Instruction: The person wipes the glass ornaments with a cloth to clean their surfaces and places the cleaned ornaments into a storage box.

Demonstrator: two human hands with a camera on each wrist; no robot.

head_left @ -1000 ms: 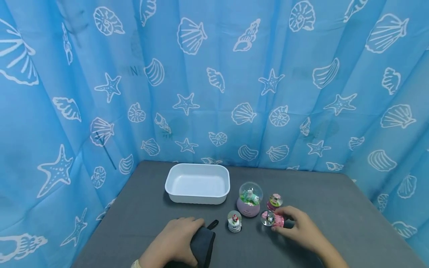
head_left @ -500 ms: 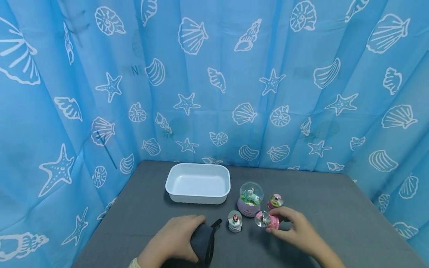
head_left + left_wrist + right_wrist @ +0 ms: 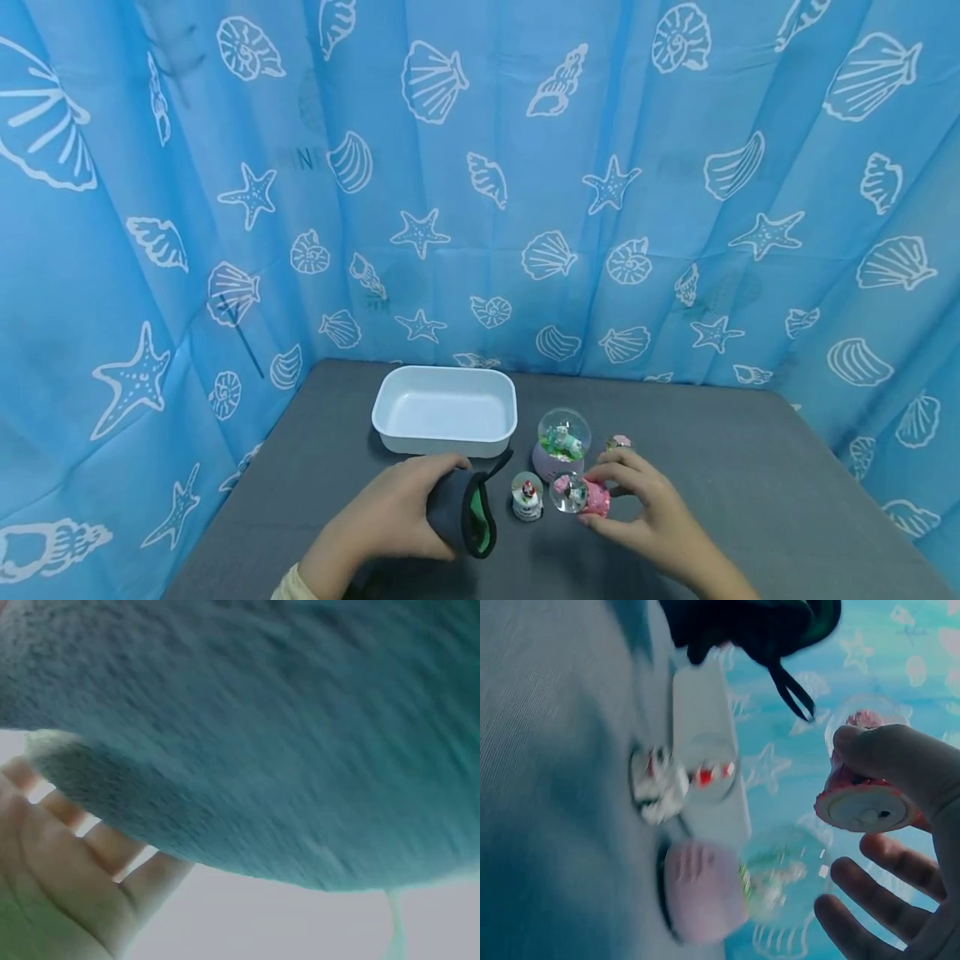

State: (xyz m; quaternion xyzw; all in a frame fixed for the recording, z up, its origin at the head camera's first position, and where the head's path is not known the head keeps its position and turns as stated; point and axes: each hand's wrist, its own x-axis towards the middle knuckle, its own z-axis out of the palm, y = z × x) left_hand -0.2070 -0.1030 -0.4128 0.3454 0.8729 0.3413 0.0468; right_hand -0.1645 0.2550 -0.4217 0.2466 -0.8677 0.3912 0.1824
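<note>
Nearest the wearer, a pale yellow cuff (image 3: 294, 585) shows at the left wrist. The left hand (image 3: 393, 512) grasps a dark pouch (image 3: 450, 510), with the thumb on its near side and the fingers over its far side. The pouch is held above the grey table (image 3: 757, 475); its mouth faces right in the head view and shows a green lining, and a black strap loop (image 3: 501, 463) projects from the rim. In the left wrist view, blurred blue-green fabric fills most of the frame, with the fingers partly behind it. To the right, the right hand (image 3: 637, 517) pinches a pink-based snow globe (image 3: 595, 498) by its base between thumb and fingers; the globe is tipped on its side, clear dome to the left. The right wrist view shows the pale underside of that base, with the other fingers spread free of it. Between the two held items, a small white-based snow globe (image 3: 527, 497) with a red-and-white figure stands upright on the table. Just beyond stands a larger purple-based snow globe (image 3: 561, 446); the held globe overlaps it in the head view, and contact cannot be determined. A further small globe (image 3: 618, 442) is largely hidden behind the right hand. Farther back, left of the purple-based snow globe, sits a white rectangular tray (image 3: 442, 444). A blue curtain (image 3: 480, 100) printed with white shells and starfish hangs behind the table.
</note>
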